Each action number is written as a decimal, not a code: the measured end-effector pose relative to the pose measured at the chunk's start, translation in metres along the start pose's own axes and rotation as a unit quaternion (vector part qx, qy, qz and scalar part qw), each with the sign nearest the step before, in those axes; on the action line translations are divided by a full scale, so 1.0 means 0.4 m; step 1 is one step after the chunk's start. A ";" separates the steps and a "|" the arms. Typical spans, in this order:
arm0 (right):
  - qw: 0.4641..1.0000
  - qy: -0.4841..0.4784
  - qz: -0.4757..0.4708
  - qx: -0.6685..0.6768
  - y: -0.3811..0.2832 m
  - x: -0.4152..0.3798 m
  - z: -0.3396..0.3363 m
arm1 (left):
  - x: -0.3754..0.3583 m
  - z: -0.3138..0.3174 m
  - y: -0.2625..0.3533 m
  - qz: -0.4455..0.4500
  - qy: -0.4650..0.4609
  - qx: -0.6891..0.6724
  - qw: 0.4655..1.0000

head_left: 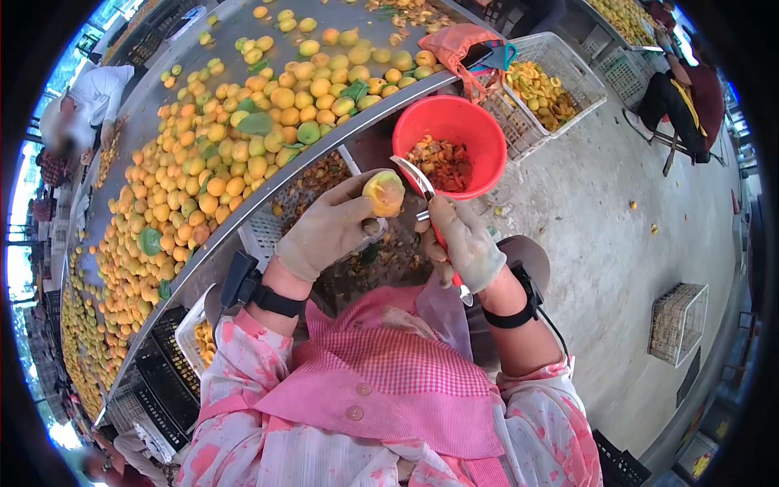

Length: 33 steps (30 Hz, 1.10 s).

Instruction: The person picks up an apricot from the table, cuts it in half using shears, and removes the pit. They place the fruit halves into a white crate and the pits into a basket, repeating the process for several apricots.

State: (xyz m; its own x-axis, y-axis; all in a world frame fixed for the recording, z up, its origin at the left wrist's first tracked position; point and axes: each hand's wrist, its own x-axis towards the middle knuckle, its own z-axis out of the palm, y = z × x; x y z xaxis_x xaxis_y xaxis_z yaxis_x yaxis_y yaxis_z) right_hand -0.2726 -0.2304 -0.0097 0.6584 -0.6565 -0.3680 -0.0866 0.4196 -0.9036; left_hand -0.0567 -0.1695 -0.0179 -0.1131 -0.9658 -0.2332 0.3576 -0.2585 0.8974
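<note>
Between the gloved fingertips of my left hand is an apricot, pale yellow with a cut or torn face showing. My right hand, gloved too, is closed round a red-handled cutter with a curved metal end. That metal end points up and to the left, close beside the fruit. Just beyond both hands stands a red plastic basin, with chopped orange-brown fruit pieces in its bottom.
A metal table heaped with apricots runs along the left. A white crate of halved fruit and an orange bag are beyond the basin. Another crate sits on the right-hand floor. A person is seated at upper right.
</note>
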 end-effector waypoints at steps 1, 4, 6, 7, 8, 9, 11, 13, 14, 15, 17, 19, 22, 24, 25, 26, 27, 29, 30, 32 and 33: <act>1.000 0.006 -0.003 -0.026 -0.006 -0.009 0.003 | -0.003 -0.003 0.005 0.032 -0.005 0.145 0.989; 0.999 -0.040 0.010 -0.033 0.014 -0.017 -0.017 | -0.003 -0.020 -0.024 0.011 -0.057 -0.181 0.982; 0.998 -0.040 0.013 -0.050 0.006 -0.025 -0.021 | -0.005 -0.015 -0.022 0.011 -0.048 -0.170 0.984; 0.997 -0.039 0.017 -0.070 0.004 -0.028 -0.023 | -0.005 -0.012 -0.020 0.012 -0.041 -0.161 0.986; 0.997 -0.040 0.016 -0.067 0.008 -0.027 -0.026 | -0.005 -0.011 -0.018 0.010 -0.041 -0.158 0.987; 0.994 -0.026 -0.012 -0.107 0.015 -0.024 -0.031 | -0.005 -0.012 -0.018 0.014 -0.055 -0.162 0.985; 0.989 -0.012 -0.037 -0.143 0.023 -0.023 -0.038 | -0.006 -0.009 -0.017 0.014 -0.067 -0.164 0.984; 0.969 0.015 -0.075 -0.235 0.027 -0.025 -0.042 | -0.007 -0.005 -0.014 0.015 -0.075 -0.146 0.986; 0.970 0.015 -0.073 -0.231 0.026 -0.029 -0.040 | -0.009 -0.002 -0.014 0.011 -0.074 -0.145 0.987; 0.957 0.031 -0.096 -0.271 0.022 -0.035 -0.038 | -0.011 0.001 -0.015 0.013 -0.074 -0.138 0.988; 0.943 0.048 -0.117 -0.307 0.020 -0.040 -0.040 | -0.012 0.004 -0.016 0.012 -0.074 -0.130 0.989; 0.940 0.025 -0.155 -0.302 0.018 -0.037 -0.052 | -0.013 0.007 -0.016 0.001 -0.052 -0.088 0.995; 0.948 -0.039 -0.098 -0.299 -0.015 -0.046 -0.063 | -0.018 0.022 -0.011 -0.016 -0.037 -0.077 0.996; 0.947 -0.027 -0.098 -0.306 -0.020 -0.055 -0.058 | -0.021 0.020 -0.009 -0.014 -0.043 -0.058 0.997; 0.948 -0.017 -0.095 -0.302 -0.023 -0.059 -0.056 | -0.021 0.019 -0.008 -0.003 -0.053 -0.040 0.998; 0.949 -0.007 -0.094 -0.301 -0.024 -0.060 -0.056 | -0.021 0.022 -0.008 -0.005 -0.053 -0.039 0.998; 0.949 0.000 -0.102 -0.300 -0.020 -0.062 -0.054 | -0.019 0.026 -0.008 0.004 -0.053 -0.059 0.997; 0.958 -0.009 -0.070 -0.279 -0.022 -0.062 -0.053 | -0.015 0.031 -0.012 0.014 -0.055 -0.078 0.995; 0.965 -0.020 -0.040 -0.257 -0.023 -0.061 -0.052 | -0.012 0.030 -0.018 0.036 -0.041 -0.021 0.998; 0.972 -0.027 -0.013 -0.235 -0.021 -0.060 -0.048 | -0.011 0.029 -0.031 0.057 -0.027 0.037 0.997; 0.976 -0.035 0.014 -0.214 -0.019 -0.059 -0.047 | -0.011 0.028 -0.037 0.053 -0.027 0.002 0.998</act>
State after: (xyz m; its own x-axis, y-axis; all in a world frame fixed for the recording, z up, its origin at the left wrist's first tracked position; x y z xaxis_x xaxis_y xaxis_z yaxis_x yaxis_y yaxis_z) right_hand -0.3017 -0.2300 0.0015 0.7000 -0.5975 -0.3911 -0.3989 0.1270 -0.9081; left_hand -0.0719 -0.1613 -0.0260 -0.1242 -0.9854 -0.1162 0.3659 -0.1543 0.9178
